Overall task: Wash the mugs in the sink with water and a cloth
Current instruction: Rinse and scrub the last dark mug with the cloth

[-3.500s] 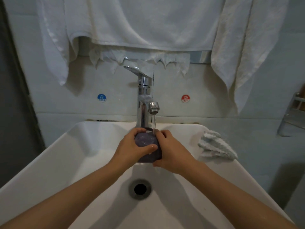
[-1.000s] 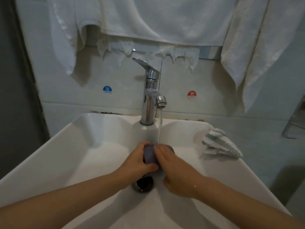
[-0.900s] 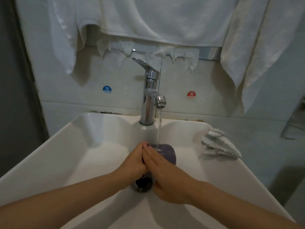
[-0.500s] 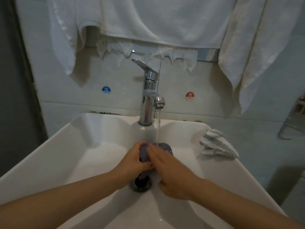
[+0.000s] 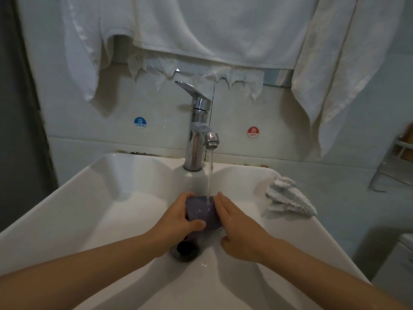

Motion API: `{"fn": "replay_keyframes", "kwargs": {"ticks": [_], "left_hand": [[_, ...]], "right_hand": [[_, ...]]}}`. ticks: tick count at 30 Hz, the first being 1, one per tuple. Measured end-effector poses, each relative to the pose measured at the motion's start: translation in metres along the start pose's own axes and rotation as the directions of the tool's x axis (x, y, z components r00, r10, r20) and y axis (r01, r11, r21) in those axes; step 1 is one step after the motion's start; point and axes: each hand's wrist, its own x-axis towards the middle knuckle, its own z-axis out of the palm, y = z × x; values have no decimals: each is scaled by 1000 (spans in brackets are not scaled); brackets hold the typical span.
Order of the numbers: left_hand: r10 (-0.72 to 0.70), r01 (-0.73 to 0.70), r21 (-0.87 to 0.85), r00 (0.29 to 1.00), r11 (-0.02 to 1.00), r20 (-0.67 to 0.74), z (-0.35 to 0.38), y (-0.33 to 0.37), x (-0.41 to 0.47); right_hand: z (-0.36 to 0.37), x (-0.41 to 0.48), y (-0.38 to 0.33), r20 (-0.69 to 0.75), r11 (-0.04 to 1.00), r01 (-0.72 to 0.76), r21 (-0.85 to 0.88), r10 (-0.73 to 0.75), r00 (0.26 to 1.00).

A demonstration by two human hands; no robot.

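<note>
A dark purple mug [image 5: 202, 212] lies on its side over the white sink [image 5: 89, 209], under the running stream from the chrome tap [image 5: 197, 130]. My left hand [image 5: 176, 222] grips the mug from the left, thumb across its near side. My right hand [image 5: 237, 229] presses flat against the mug's right side with straight fingers. Water strikes the mug's upper surface. A folded white cloth [image 5: 289, 201] rests on the sink's right rim, untouched by either hand.
The drain [image 5: 185, 249] sits just below my left hand. White towels [image 5: 201, 30] hang on the wall above the tap. Cold and hot stickers flank the tap. A metal rack [image 5: 397, 162] stands at the right edge.
The mug was held up close to the spout, then lowered toward the drain. My right hand slid from the top of the mug to its right side, uncovering the mug's body.
</note>
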Motion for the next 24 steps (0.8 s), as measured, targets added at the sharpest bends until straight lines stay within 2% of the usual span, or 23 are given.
{"fn": "replay_keyframes", "kwargs": {"ticks": [2,4,7,10,12,14,16,19,22,24], "left_hand": [[0,-1,-35,1000,999,-18,-2,-1,1],[-4,3,-59,1000,998,-23,-3,0,2],[-31,29,-51,999,998,-30,-2,-1,3],[-35,35,8,999,999,-25,0,0,4],[-34,34,-6,999,999,-24,1,0,4],[-30,29,-36,999,999,-22,0,3,2],[-37,35,-91,999,995,-20,-3,4,2],[-66,62,-109,997,992,-34,-4,6,3],[-66,64,-45,997,997,-34,-2,5,4],[-61,60,-44,998,997,-17,-2,5,4]], "right_hand": [[2,-2,-18,32,991,126,40,-127,991],[4,1,-27,67,982,184,49,-187,980],[3,8,-13,-43,995,89,37,-87,995],[3,6,2,-17,999,-1,-40,1,1000],[4,4,-1,-14,999,30,-32,-31,999],[3,4,-14,-8,987,155,39,-155,988],[2,6,-24,36,975,210,69,-213,976],[1,11,-17,-70,993,118,29,-116,991],[0,8,0,-88,998,24,-55,-29,996],[2,7,2,-96,995,75,-73,-82,992]]}}
